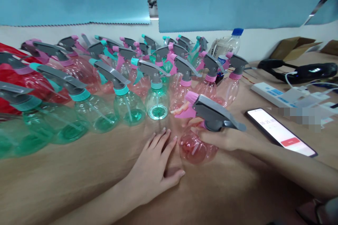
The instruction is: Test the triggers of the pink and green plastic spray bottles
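My right hand (221, 139) grips a pink spray bottle (194, 149) around its neck, beneath a grey and pink trigger head. The bottle tilts slightly, and whether its base touches the table cannot be made out. Palm down on the wooden table (105, 179), my left hand (154, 163) lies with fingers stretched out, just left of that bottle and holding nothing. Beyond its fingertips stands a green spray bottle (157, 103) with a turquoise collar. Several more green and pink spray bottles crowd together behind and to the left.
A lit phone (280, 132) lies right of my right forearm. Behind it are a white power strip (274, 95) with plugs and cables, a black headset-like device (298, 70) and an open cardboard box (292, 49). A blue-capped clear bottle (232, 44) stands near the wall.
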The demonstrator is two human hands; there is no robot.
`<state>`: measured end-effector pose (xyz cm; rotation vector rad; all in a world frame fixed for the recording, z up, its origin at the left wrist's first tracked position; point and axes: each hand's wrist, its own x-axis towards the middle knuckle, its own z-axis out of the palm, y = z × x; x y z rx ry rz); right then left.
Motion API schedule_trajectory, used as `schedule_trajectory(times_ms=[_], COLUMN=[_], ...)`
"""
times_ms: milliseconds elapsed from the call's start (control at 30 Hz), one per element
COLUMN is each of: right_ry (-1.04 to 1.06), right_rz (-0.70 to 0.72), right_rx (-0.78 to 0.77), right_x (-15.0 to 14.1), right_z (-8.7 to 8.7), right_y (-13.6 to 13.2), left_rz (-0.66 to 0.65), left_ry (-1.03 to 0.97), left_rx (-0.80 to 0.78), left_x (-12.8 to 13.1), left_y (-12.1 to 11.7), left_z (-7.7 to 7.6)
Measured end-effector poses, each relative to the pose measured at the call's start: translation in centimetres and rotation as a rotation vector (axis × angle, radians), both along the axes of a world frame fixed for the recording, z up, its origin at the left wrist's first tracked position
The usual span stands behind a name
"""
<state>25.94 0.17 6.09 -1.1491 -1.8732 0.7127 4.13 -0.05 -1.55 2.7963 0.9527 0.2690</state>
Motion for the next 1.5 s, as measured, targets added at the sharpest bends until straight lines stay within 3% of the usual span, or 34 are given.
schedule_trajectory(times_ms=[300,900,1333,1500], right_ry=[0.052,0.122,0.089,0.062], right_rz=[0.083,0.121,0.121,0.038], right_rx=[-0.024,-0.039,-0.021,-0.005], right_x=[0.3,-0.2,-0.3,0.0], right_z=[-1.1,-0.1,0.0,-0.3], right_y=[0.1,0.0,0.1,0.0], left_rz=[0.004,0.001,0.003,0.007], left_ry=[0.012,0.024,0.007,0.008], left_rx=[-0.006,-0.008,-0.002,0.000], left_x=[0.0,0.0,0.0,0.0], left_y=[-0.1,0.0,0.0,0.0], left_z=[0.1,0.1,-0.1,0.0])
